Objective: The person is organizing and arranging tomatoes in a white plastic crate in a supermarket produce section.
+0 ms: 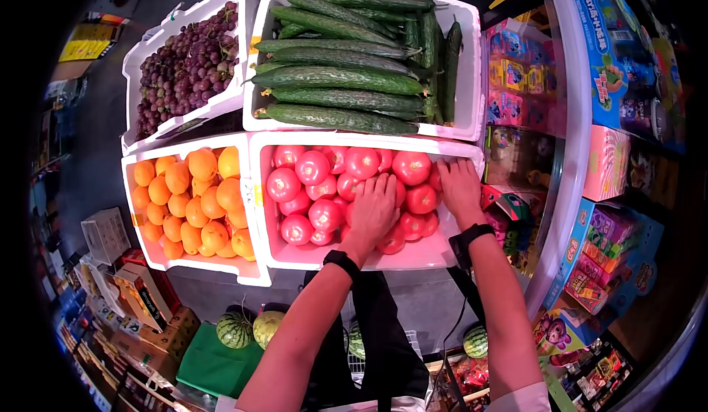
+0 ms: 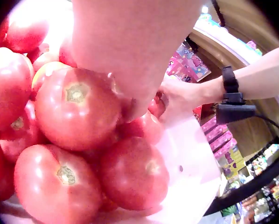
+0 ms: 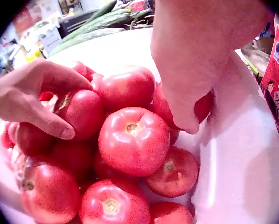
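Observation:
Both hands reach into a white foam box (image 1: 295, 256) of red tomatoes (image 1: 324, 215). My left hand (image 1: 375, 207) is in the middle of the pile; the right wrist view shows its thumb and fingers curled round a tomato (image 3: 81, 114). Against the box's right wall, my right hand (image 1: 461, 189) grips another tomato (image 3: 204, 106), mostly covered by the fingers and palm. Just beside that hand sits a large tomato (image 3: 134, 141), stem end up. More tomatoes lie under and around both hands. Each wrist wears a black band.
Beyond the tomatoes stands a box of cucumbers (image 1: 339, 80). Oranges (image 1: 195, 213) fill the box at left, with grapes (image 1: 188, 73) behind them. Packaged toys (image 1: 516, 77) line a shelf at right. Watermelons (image 1: 234, 329) lie low near the person's legs.

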`<state>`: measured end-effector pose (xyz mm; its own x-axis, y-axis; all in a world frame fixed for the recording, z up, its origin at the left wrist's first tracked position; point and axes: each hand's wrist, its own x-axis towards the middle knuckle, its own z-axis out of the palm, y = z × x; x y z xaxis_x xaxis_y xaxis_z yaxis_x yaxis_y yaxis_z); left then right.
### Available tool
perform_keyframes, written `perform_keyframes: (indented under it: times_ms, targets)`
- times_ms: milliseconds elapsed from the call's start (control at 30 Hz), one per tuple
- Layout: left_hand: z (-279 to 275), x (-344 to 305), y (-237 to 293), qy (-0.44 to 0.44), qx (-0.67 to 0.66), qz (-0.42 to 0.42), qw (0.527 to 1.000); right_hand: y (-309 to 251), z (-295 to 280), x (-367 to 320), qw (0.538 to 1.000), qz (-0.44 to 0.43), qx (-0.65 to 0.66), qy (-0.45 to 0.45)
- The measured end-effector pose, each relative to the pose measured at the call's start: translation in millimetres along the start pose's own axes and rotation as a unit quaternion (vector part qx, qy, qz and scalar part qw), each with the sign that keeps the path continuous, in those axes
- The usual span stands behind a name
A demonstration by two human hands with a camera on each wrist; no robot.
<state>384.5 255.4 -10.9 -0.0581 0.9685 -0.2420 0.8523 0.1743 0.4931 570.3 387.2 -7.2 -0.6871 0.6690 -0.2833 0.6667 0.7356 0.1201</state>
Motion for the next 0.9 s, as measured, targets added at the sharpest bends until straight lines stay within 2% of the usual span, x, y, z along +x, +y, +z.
perform_keyframes:
  times_ms: [100,233,300,433,500,567,600,633,667,733,767,800,833,867,900]
  targets:
    - [3,0,3,-0.002,0.001,-0.004,1.0,0,4,0,0.999,-0.008,-0.017,0.03]
    - [4,-1,8,-0.007,-0.02,-0.011,1.0,-2,2,5,0.999,-0.003,-0.022,0.024]
    - [7,-1,10,-0.013,-0.026,-0.021,0.999,-3,-3,5,0.999,0.014,-0.014,-0.03]
    - [13,-3,7,-0.013,-0.035,-0.024,0.999,-7,-7,5,0.998,0.026,-0.011,-0.054]
    - [12,-7,6,0.023,-0.038,0.0,0.999,-7,5,0,0.999,0.032,-0.019,0.015]
    - [2,-18,0,0.052,-0.054,0.025,0.997,-9,12,-6,0.998,0.051,-0.001,0.045]
    - [-8,-23,-1,0.083,-0.077,0.049,0.992,-14,3,-7,0.995,0.067,0.011,0.072]
    - [-18,-24,-3,0.086,-0.089,0.039,0.992,-18,-6,-12,0.99,0.075,0.071,0.097]
    - [-29,-27,-8,0.082,-0.085,0.044,0.992,-24,-16,-17,0.989,0.08,0.075,0.098]
    - [-51,-32,-19,0.147,-0.114,-0.002,0.983,-38,-41,-29,0.955,0.161,0.221,0.118]
    - [-54,-30,-26,0.195,-0.102,-0.008,0.976,-47,-35,-35,0.954,0.165,0.221,0.119]
    - [-61,-26,-29,0.194,-0.101,-0.005,0.976,-57,-20,-41,0.899,0.251,0.335,0.126]
    - [-70,-20,-31,0.189,-0.099,-0.027,0.977,-67,-3,-45,0.824,0.331,0.441,0.131]
    - [-76,-13,-33,0.184,-0.096,-0.049,0.977,-75,12,-48,0.823,0.333,0.442,0.133]
    - [-77,-7,-33,0.178,-0.071,-0.045,0.98,-83,28,-51,0.77,0.375,0.503,0.119]
